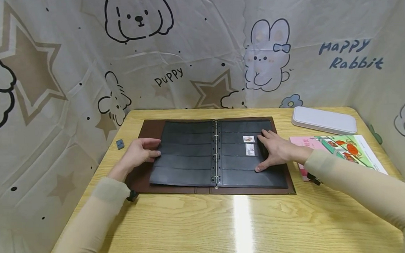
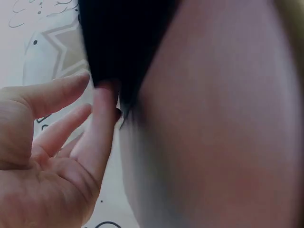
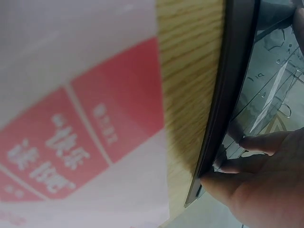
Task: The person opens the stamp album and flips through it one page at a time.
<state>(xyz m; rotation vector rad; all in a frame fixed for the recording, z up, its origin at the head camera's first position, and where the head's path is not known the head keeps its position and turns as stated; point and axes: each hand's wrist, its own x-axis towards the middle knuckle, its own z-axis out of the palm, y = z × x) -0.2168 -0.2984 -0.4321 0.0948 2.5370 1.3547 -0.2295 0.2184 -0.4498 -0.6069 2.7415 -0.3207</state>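
While the brown-covered ring binder (image 1: pixel 142 184) lies spread on the yellow wood-grain table (image 1: pixel 179 225), the person's left hand (image 1: pixel 139 152) touches the outer edge of the glossy black left-hand page (image 1: pixel 183 153); its thumb and index finger meet that edge, though the dim, blurred wrist view makes it hard to tell whether they pinch the sheet or only brush it. The right hand (image 1: pixel 276 147), fingers spread and gripping nothing, rests on the glossy black right-hand page (image 1: pixel 238 177), beside the stamps. Good handling here would seem to mean taking a single sheet by its edge — never by the pocket strips — and guiding it in an arc about the silver metal rings (image 1: pixel 216 156) so the punched holes do not snag. The right palm would best press lightly, clear of the two small white picture stamps (image 1: pixel 248 139), lest they slide in their pockets. By count, there are one binder, two facing pages with five pocket rows each, four rings, two stamps — both on the right-hand page — one white rounded case (image 1: pixel 324 120) and one small blue-grey block (image 1: pixel 120 144).
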